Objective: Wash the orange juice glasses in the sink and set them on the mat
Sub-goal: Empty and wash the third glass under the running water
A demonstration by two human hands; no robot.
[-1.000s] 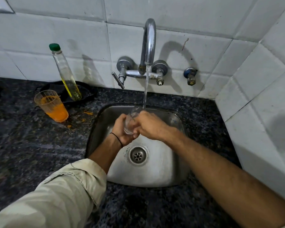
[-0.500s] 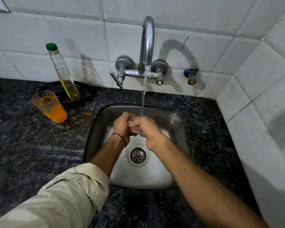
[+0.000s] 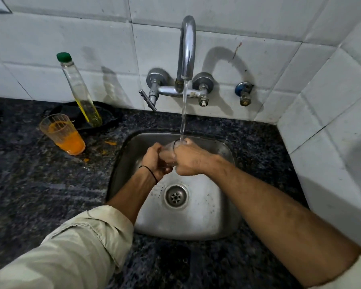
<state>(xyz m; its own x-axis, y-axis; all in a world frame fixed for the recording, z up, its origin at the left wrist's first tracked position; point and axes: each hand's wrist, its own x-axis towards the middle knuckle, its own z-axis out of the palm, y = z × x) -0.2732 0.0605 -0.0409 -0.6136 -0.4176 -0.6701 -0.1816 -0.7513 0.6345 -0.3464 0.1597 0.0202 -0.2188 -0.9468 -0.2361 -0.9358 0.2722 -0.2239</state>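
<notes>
**Glass held under running water over the sink**

A dark speckled countertop (image 3: pixel 40 195) is seen below a white tiled wall (image 3: pixel 258 59). A steel sink (image 3: pixel 196 222) is set into it, with a round drain (image 3: pixel 176 197) in its floor. A chrome tap (image 3: pixel 187 49) is mounted on the wall, and a stream of water (image 3: pixel 183 113) is poured from it. A clear glass (image 3: pixel 168 152) is held over the basin, its rim met by the stream. It is gripped from one side by the left hand (image 3: pixel 155 161) (a thin black band is worn at that wrist) and clasped at its mouth by the right hand (image 3: pixel 191 160). Left of the sink, a second glass (image 3: pixel 63 134) with orange juice in its bottom is stood upright on the counter. Just behind it, a tall bottle (image 3: pixel 79 90) with a green cap and a little yellow liquid is stood on a dark mat (image 3: pixel 111 115). Small orange specks are scattered near the juice glass.
</notes>
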